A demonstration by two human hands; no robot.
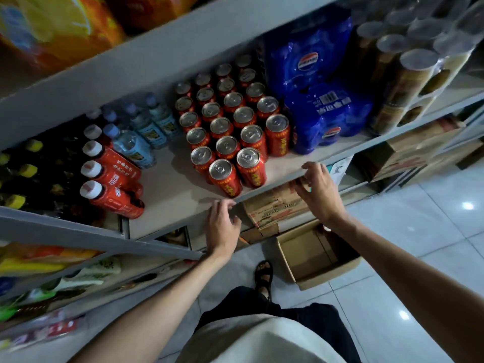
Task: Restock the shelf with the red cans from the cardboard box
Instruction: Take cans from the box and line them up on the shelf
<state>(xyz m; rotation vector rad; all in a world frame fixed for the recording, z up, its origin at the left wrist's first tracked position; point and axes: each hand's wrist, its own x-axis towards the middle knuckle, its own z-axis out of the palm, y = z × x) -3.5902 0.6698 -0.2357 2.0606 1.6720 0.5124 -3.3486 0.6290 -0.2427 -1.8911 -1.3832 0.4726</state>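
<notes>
Several red cans with silver tops stand in rows on the pale shelf board, reaching from the back to the front edge. The nearest red can sits just above my left hand. That hand hovers at the shelf's front edge, fingers loosely curled and holding nothing. My right hand is further right at the same edge, fingers spread and holding nothing. On the floor below, the open cardboard box shows a bare bottom.
Red bottles, water bottles and dark bottles stand left of the cans. Blue shrink-wrapped packs sit to the right, with tall tubes beyond. Printed cartons lie under the shelf. My sandalled foot is on the tiled floor.
</notes>
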